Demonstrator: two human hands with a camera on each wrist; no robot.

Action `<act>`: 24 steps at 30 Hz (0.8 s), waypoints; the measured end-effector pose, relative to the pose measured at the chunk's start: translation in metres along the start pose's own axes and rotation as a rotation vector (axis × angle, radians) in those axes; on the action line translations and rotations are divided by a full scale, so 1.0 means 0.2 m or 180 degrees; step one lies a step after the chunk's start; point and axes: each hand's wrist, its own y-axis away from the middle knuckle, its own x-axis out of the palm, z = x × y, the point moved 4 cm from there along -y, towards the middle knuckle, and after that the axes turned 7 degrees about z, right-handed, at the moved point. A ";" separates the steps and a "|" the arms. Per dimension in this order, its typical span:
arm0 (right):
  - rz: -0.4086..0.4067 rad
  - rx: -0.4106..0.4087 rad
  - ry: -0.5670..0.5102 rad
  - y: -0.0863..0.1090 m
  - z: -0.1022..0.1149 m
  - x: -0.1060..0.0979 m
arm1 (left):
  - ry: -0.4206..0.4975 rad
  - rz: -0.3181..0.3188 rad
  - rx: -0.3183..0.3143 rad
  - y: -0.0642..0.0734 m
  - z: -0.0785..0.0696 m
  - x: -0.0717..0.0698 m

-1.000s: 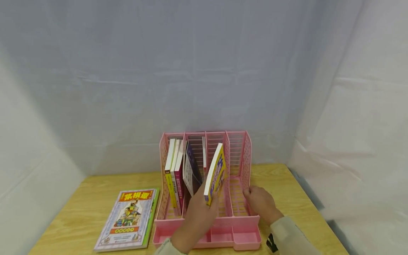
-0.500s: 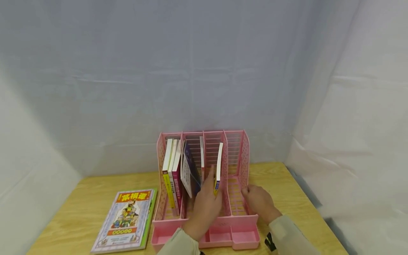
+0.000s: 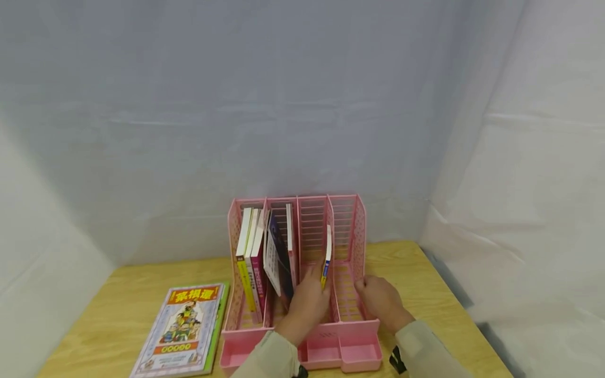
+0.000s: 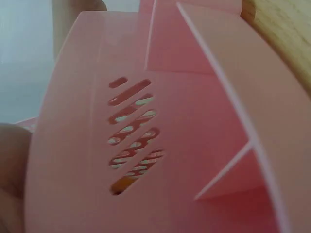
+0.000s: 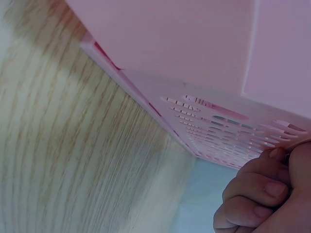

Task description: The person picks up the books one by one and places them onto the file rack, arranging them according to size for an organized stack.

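A pink desk book rack (image 3: 352, 329) with upright compartments stands on the wooden table. In its third compartment is a thin book (image 3: 328, 244) with white page edges and a blue and yellow spine, close along the right divider. My left hand (image 3: 306, 304) holds this book low at its spine, inside the compartment. In the left wrist view the rack's slotted front panel (image 4: 68, 121) hides most of that hand. My right hand (image 3: 382, 300) grips the rack's right side wall; its curled fingers (image 5: 257, 189) show at the wall's edge in the right wrist view.
Several books (image 3: 250, 252) lean in the first compartment. A dark book (image 3: 279, 247) and a thin upright one (image 3: 290, 231) stand in the second. Stacked books with an illustrated cover (image 3: 181, 325) lie left of the rack. Small trays (image 3: 361, 353) line its front.
My left hand has lowered the book into the third compartment and turned it upright, from a tilt above the rack. The right hand keeps its grip on the side wall.
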 end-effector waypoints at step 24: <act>0.0013 0.0058 -0.0040 0.00 -0.01 0.00 | -0.0421 -0.0002 -0.0249 -0.02 0.08 -0.14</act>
